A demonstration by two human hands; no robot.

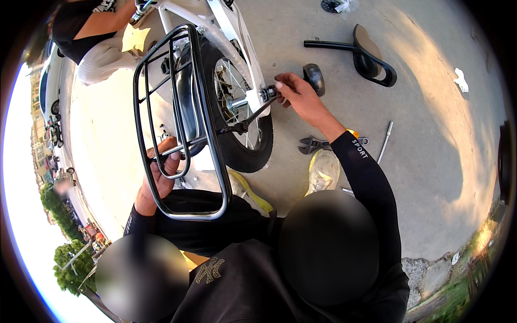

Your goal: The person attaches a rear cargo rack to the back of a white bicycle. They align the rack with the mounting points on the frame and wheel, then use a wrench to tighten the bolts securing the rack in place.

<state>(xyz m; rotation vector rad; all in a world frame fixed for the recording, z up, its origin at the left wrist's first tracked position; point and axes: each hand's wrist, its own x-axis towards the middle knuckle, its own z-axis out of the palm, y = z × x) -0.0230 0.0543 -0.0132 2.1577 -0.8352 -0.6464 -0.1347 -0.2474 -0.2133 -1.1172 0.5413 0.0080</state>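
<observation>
A black tubular rack point(199, 216) stands tilted before me, beside the rear of a white bike frame point(222, 37). My left hand point(161, 169) is closed around its lower bars. A black strut point(249, 119) runs from the rack to the frame's end by the wheel point(257, 156). At that end, my right hand point(301, 97) has thumb and fingers pinched together beside a dark fitting point(267, 93). What lies between these fingertips is too small to make out. A black mudguard point(186, 102) covers part of the tyre, behind the rack's bars.
An adjustable wrench point(312, 144) lies by my shoe point(325, 167), with a silver rod-shaped tool point(385, 141) farther right. A bike saddle on its post point(371, 58) and a rounded black part point(314, 79) lie beyond. Another person point(89, 32) crouches at the far left.
</observation>
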